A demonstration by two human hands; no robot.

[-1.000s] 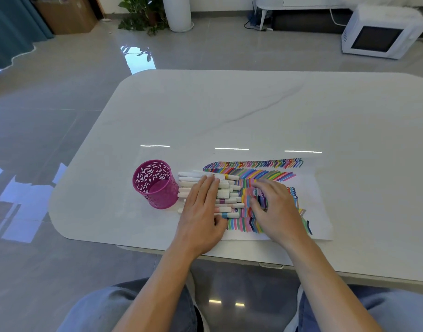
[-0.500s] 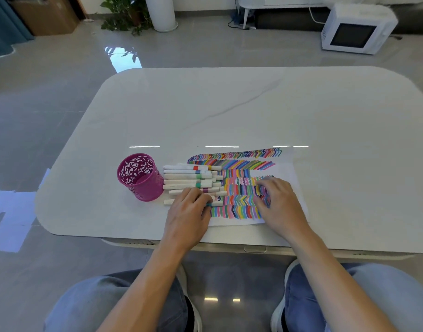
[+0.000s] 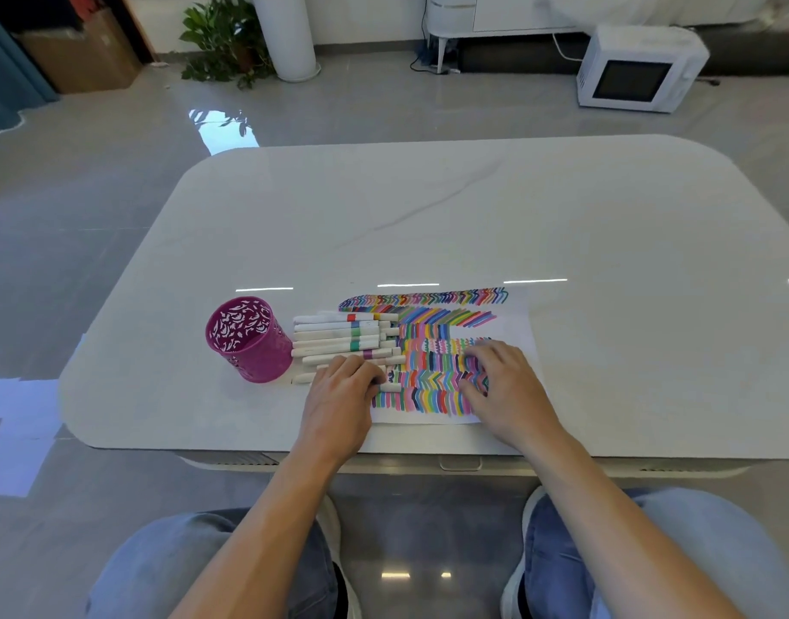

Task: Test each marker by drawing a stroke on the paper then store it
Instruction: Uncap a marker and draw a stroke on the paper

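Markers (image 3: 334, 337): the nearest ones are lying partly hidden under the left hand (image 3: 339, 397); whether its fingers (image 3: 361, 370) are gripping one is not showing. Paper (image 3: 517, 317): the right hand (image 3: 506, 386) is covering its near strokes. Forearms (image 3: 258, 529): running off the bottom edge.

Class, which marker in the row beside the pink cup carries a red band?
The marker farthest from the person; the others' visible bands are green, blue or purple.

Loads of white-barrelled markers (image 3: 339, 337) with coloured bands are laid flat side by side, running left to right, right ends overlapping the left edge of the paper (image 3: 517, 321). That white sheet is packed with rows of multicoloured strokes. A magenta cut-out pen cup (image 3: 250, 339) is stood upright just left of them.
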